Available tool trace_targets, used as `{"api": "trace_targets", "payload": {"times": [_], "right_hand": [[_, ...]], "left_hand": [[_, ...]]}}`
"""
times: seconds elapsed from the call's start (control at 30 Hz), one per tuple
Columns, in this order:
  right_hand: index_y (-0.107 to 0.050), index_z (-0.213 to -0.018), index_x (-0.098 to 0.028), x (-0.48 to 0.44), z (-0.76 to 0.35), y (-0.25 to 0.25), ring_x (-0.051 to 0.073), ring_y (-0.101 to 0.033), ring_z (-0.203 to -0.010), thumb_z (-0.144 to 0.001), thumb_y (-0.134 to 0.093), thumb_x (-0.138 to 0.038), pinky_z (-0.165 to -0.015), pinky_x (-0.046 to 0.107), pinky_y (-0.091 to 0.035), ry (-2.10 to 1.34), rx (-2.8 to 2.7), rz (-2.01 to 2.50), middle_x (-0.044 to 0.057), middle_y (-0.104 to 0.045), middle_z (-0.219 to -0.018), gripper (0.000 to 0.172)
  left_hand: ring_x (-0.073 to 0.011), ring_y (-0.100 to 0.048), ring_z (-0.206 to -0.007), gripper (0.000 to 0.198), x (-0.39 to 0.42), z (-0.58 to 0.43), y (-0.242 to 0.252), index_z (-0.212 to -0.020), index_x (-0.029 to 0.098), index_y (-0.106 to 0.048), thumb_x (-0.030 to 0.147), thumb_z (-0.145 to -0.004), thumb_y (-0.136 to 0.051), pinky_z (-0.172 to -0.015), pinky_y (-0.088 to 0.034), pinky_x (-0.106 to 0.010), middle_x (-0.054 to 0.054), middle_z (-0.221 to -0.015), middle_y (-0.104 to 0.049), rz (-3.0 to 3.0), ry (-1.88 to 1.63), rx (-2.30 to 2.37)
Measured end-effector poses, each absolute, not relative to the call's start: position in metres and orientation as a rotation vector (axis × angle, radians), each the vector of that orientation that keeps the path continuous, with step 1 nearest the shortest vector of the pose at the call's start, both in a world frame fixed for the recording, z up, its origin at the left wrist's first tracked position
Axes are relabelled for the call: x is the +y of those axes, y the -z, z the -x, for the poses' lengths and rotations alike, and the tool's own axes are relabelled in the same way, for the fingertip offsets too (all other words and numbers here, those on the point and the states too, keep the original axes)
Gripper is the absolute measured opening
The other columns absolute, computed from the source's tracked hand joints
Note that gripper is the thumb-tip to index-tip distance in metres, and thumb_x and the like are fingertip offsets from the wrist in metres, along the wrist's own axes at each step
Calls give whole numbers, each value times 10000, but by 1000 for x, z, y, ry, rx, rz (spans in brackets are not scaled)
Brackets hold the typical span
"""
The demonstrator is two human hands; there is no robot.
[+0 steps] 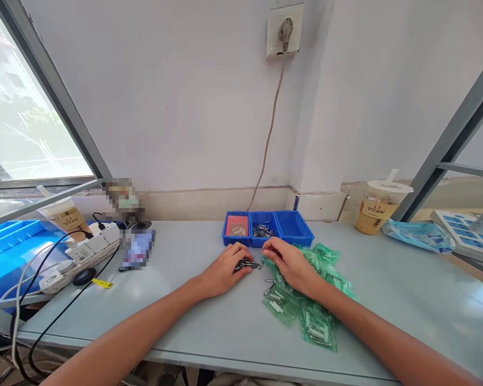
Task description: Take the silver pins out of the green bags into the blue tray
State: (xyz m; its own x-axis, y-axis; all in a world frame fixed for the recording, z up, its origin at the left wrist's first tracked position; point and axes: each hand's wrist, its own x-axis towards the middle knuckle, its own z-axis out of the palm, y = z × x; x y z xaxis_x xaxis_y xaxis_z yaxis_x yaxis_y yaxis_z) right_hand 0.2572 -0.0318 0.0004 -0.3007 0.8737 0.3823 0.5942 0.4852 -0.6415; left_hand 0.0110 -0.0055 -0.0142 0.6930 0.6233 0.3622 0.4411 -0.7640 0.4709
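Near the middle of the bench (209,332), just in front of the blue tray (293,229), your 2 hands sit close together. Your left hand (224,272) lies knuckles up with its fingers curled round a small bundle of metal pins (247,264), which rests on the bench between the 2 hands. Your right hand (290,264) is just beside that bundle, fingertips bent toward it; whether they pinch a pin cannot be told from this view. Under and beside your right wrist a heap of green bags (317,321) spreads over the bench, with a few loose pins lying among them. The tray has 3 compartments: the left 1 holds something pink and the middle 1 holds more pins. A lidded cup (380,209) stands well apart at the right, and a power strip (92,246) lies at the left.
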Motion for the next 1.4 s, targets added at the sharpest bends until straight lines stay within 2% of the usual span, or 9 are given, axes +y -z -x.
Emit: {"api": "trace_targets", "payload": {"times": [0.13,0.33,0.47,0.57,0.77,0.93,1.17,1.27,1.4], "right_hand": [[-575,-960,-262,-32,-259,-3,191,-542,-710,-1070,-451,-402,-657,311,-415,-563,-1951,1236,-19,-592,-769,217],[-684,-1108,-254,-24,-265,1,177,-557,-665,-1057,-437,-405,-651,339,-474,-659,-1796,1111,35,-607,-912,293],[-689,-1208,-273,-23,-265,-1,195,-599,-735,-1015,-506,-398,-678,362,-515,-737,-1726,1081,67,-632,-1025,294],[-688,-1145,-268,-23,-264,-3,200,-621,-750,-946,-633,-432,-687,363,-520,-808,-1660,1109,44,-639,-967,264],[-611,-944,-239,-22,-264,-3,162,-652,-639,-834,-785,-489,-568,297,-480,-1073,-1503,1054,-21,-593,-849,324],[-647,-949,-222,-27,-264,-7,118,-589,-562,-860,-755,-556,-514,270,-451,-1200,-1454,1012,-10,-621,-865,362],[-685,-962,-206,-32,-265,-11,89,-504,-617,-887,-746,-563,-562,235,-440,-1443,-1330,953,-7,-590,-867,369],[-683,-974,-212,-31,-265,-10,88,-488,-620,-878,-758,-548,-572,239,-438,-1426,-1327,955,-11,-592,-879,358],[-674,-933,-219,-26,-265,-5,122,-499,-633,-842,-796,-496,-560,258,-442,-1170,-1476,1035,-23,-587,-788,316]], "left_hand": [[-248,-541,-1178,262,-6,-10,15,-1295,263,-599,345,-1047,-584,-1064,-456,-413,-65,-1305,-616,-2586,-723,861],[-260,-530,-1208,254,-5,-10,14,-1274,259,-617,359,-1041,-601,-1089,-430,-427,-54,-1284,-661,-2611,-724,879],[-258,-546,-1165,227,-5,-11,14,-1249,250,-630,351,-1052,-581,-1055,-441,-421,-60,-1245,-668,-2638,-719,866],[-255,-548,-1144,220,-5,-11,13,-1242,246,-633,350,-1058,-571,-1037,-442,-415,-61,-1222,-665,-2653,-708,862],[-238,-549,-1086,204,-5,-11,13,-1230,240,-630,336,-1062,-566,-1007,-442,-394,-53,-1178,-658,-2662,-689,854],[-233,-554,-1069,204,-3,-10,15,-1237,247,-628,334,-1072,-547,-983,-438,-390,-49,-1182,-656,-2667,-677,863],[-235,-566,-1057,218,-1,-11,18,-1228,243,-637,353,-1084,-516,-959,-437,-391,-58,-1177,-660,-2670,-658,864],[-236,-565,-1065,230,-1,-10,18,-1232,248,-645,366,-1085,-513,-960,-423,-396,-57,-1178,-662,-2671,-654,898],[-231,-563,-1070,229,-2,-10,17,-1219,256,-657,377,-1084,-518,-974,-403,-399,-44,-1168,-667,-2671,-652,935]]}}
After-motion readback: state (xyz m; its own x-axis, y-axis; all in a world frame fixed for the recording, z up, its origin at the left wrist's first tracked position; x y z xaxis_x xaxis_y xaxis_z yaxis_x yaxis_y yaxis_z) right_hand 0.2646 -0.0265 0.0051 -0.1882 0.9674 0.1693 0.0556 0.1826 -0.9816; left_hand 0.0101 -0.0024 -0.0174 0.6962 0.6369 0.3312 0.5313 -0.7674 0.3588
